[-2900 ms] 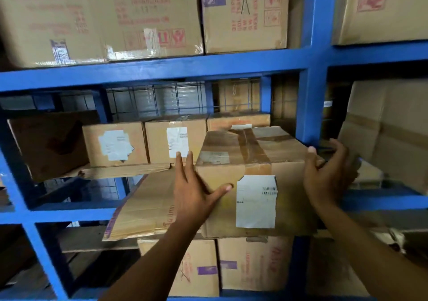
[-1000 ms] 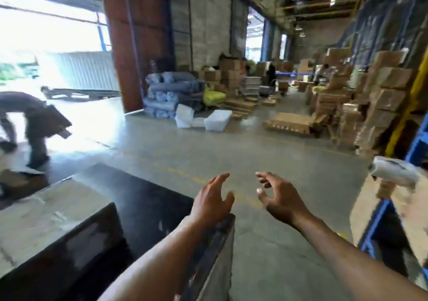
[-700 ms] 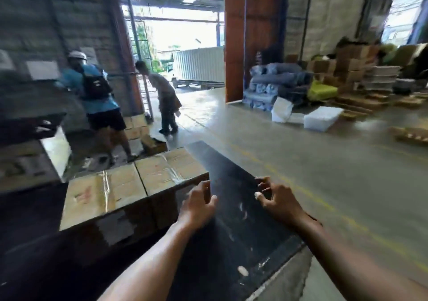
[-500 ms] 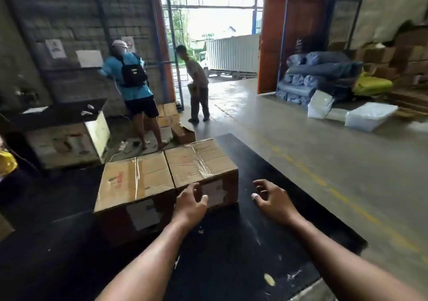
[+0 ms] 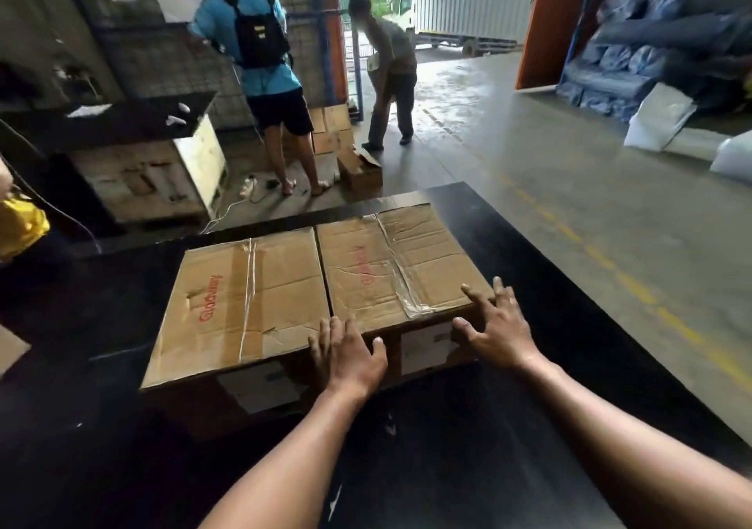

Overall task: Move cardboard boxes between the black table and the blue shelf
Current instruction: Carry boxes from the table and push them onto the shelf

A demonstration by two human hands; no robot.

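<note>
The left hand and right hand were noted spread wide, holding nothing, at the 6 o'clock edge of the right box; dragging of the left box, abutting at 9 o'clock, was judged possible.

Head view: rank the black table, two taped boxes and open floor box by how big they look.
1. Black table
2. Left box and right box, too alike to rank
3. Open floor box, though farther away

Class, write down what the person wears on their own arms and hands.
Nothing: the left hand and right hand are ungloved; the left forearm and right forearm are bare to the picture's edge, with no sleeve, watch, bracelet or ring in view.
</note>
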